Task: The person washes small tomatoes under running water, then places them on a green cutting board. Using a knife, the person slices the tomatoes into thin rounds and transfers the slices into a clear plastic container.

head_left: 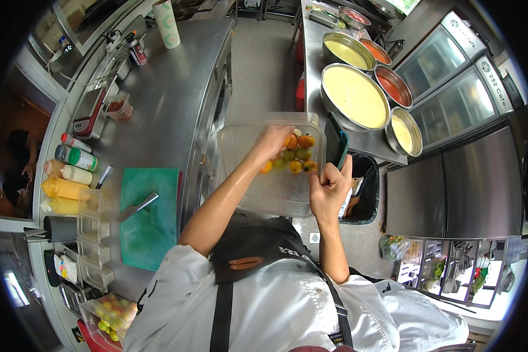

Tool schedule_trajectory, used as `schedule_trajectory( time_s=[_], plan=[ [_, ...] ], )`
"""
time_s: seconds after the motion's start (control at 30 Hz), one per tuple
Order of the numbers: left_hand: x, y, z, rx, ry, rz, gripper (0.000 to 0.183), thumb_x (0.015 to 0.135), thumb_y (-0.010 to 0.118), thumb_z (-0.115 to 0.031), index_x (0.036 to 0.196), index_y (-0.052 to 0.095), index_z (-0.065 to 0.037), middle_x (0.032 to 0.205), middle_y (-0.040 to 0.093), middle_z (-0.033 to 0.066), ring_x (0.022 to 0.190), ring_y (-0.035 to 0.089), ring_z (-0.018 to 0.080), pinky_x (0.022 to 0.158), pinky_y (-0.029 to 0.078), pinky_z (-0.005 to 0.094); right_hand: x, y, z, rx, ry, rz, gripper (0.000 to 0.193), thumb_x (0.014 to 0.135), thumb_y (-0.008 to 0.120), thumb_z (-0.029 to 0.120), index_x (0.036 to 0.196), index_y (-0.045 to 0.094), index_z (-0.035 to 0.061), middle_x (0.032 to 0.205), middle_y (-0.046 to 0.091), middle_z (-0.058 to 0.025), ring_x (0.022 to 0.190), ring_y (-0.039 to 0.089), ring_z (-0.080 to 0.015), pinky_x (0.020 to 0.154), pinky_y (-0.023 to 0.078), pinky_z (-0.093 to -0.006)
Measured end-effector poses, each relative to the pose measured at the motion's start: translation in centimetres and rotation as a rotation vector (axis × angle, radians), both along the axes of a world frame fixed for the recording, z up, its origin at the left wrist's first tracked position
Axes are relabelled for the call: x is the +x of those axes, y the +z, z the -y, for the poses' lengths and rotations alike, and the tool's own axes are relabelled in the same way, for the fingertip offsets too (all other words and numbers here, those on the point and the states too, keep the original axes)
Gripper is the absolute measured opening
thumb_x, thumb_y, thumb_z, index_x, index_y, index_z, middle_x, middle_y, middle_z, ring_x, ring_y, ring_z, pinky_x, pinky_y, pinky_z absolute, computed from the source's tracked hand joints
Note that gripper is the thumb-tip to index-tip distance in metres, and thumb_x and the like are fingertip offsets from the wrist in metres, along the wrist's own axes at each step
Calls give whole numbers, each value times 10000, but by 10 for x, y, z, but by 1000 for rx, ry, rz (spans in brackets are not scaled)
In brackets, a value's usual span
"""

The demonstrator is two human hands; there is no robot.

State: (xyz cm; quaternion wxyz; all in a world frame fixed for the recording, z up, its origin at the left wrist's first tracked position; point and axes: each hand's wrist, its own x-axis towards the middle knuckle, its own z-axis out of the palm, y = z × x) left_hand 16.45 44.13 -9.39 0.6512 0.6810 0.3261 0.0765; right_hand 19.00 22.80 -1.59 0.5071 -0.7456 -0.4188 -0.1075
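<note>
A large clear plastic container (258, 196) is in front of my apron. Several small tomatoes (302, 154), orange, yellow and greenish, lie at its right side. My left hand (273, 142) reaches inside from the left, its fingers curled around an orange tomato (287, 141) at the far end of the group; its fingertips are partly hidden. With bent fingers, my right hand (331, 190) grips the container's right rim. A dark green flat piece (336, 142) stands against that rim, just beyond my right fingers; whether they also hold it I cannot tell.
On the left steel counter (176, 76) are a green cutting board (149, 234) with a knife (139, 206), sauce bottles (58, 189) and clear tubs (94, 232). Bowls of yellow liquid (356, 97) and red sauce (393, 85) stand at right, above a black-lined bin (366, 190). Steel fridges (481, 188) stand beyond.
</note>
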Motion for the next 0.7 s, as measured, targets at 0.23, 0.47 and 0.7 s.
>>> schedule_trajectory(
  time_s=[0.23,0.47,0.7],
  plan=[
    [0,-1,22,672,76,-84,393,977,687,-380,1076,734,-2,1036,752,247,1066,730,442,900,558,536,-3,-2,-1,-14,-5,23,347,702,695,-121,673,375,9,906,377,-153,756,442,-300,627,357,-404],
    [14,-12,26,668,-132,-253,481,961,714,-438,1104,725,21,1056,755,216,883,748,320,713,576,454,-6,-5,-3,-8,-13,-88,371,702,695,-120,652,355,21,687,288,-105,773,371,-329,1122,404,-482],
    [-10,3,15,-470,-124,92,401,1000,613,-366,1168,684,-9,1048,723,134,607,588,144,465,447,296,3,-21,8,-2,-43,-132,338,701,687,-115,664,374,9,823,332,-138,784,416,-319,868,296,-474]
  ],
)
